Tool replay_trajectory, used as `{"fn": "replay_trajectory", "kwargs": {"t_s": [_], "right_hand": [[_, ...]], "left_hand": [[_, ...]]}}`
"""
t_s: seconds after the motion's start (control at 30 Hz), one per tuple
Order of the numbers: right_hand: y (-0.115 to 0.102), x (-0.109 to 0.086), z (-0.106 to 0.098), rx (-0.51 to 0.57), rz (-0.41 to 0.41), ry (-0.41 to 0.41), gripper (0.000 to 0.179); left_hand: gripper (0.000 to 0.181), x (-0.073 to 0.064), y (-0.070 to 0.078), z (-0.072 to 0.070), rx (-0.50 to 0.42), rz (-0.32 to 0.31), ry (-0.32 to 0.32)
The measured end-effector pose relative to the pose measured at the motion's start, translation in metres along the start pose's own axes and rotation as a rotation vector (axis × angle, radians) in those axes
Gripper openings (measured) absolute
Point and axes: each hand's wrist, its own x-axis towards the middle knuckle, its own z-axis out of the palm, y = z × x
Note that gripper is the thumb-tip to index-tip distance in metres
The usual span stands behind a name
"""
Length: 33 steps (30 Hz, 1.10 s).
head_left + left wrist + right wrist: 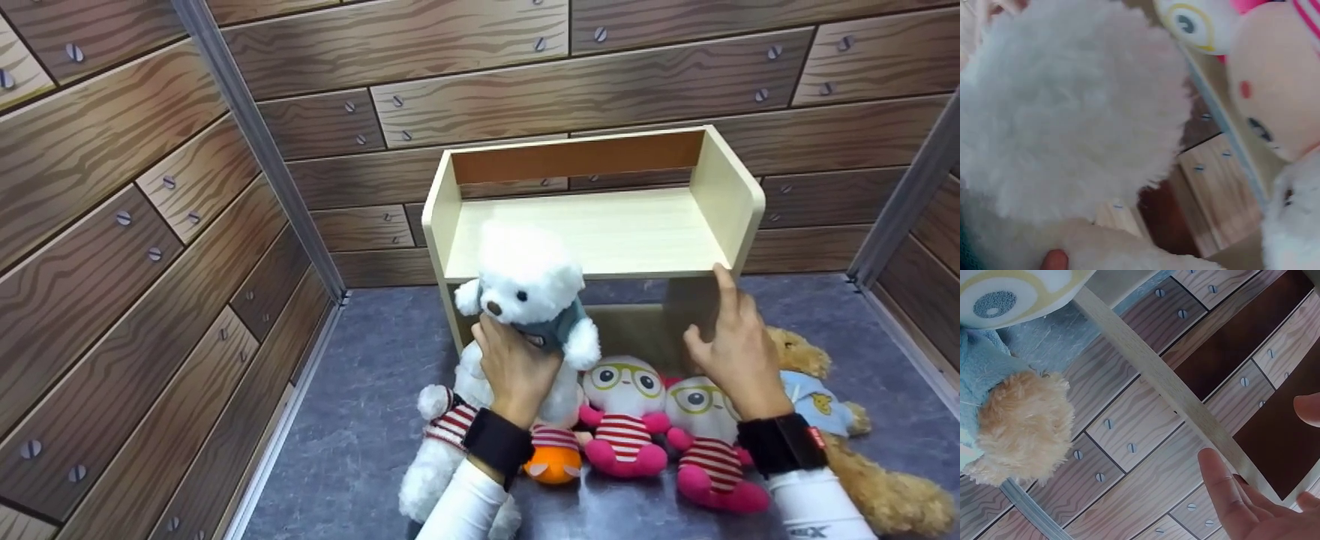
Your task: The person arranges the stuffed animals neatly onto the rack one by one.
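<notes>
At the lower right of the frame, the right hand [1258,520] reached in with one finger straight beside the edge of a pale wooden board [1154,377]; whether it touched was unclear. A thumb [1310,410] showed at the right border. The board slanted from upper left to lower right, with a dark brown panel [1283,433] on its right. At upper left, a plush doll [1033,298] displayed a grey eye and yellow glasses, above a tan furry plush [1030,424] in light-blue clothing. Screw-dotted wood planks [1134,410] filled the centre.
</notes>
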Motion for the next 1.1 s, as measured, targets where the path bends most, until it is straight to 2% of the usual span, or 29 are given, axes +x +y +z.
{"fn": "replay_trajectory", "kwargs": {"t_s": [0.1,0.27,0.47,0.57,0.67,0.77,0.8,0.93,1.0,1.1], "right_hand": [[0.000,0.001,0.000,0.000,-0.004,0.006,0.094],[-0.002,0.002,-0.001,-0.002,-0.003,0.006,0.093],[-0.003,0.001,0.000,-0.003,0.003,-0.007,0.094],[-0.003,0.002,-0.001,-0.007,0.000,-0.008,0.095],[-0.003,0.002,-0.001,-0.012,0.000,-0.012,0.096],[-0.003,0.003,-0.002,-0.017,0.004,-0.015,0.096],[-0.003,0.003,-0.002,-0.017,0.008,-0.018,0.096],[-0.004,0.003,-0.002,-0.017,0.027,-0.029,0.096],[-0.004,0.003,-0.002,-0.016,0.030,-0.032,0.097],[-0.004,0.002,-0.002,-0.017,0.026,-0.024,0.096]], "left_hand": [[0.084,-0.002,-0.005,0.008,0.002,0.008,0.015],[0.092,-0.006,-0.009,0.017,0.023,0.041,0.049],[0.085,-0.012,-0.020,0.027,0.057,0.032,0.016],[0.084,-0.014,-0.027,0.036,0.062,0.047,0.013],[0.067,-0.016,-0.034,0.044,0.080,0.119,0.041],[0.042,-0.016,-0.038,0.052,0.148,0.207,0.063],[0.040,-0.016,-0.039,0.054,0.177,0.240,0.065],[0.059,-0.016,-0.042,0.059,0.277,0.319,0.044],[0.061,-0.016,-0.043,0.061,0.293,0.332,0.041],[0.060,-0.016,-0.046,0.063,0.261,0.314,0.060]]}}
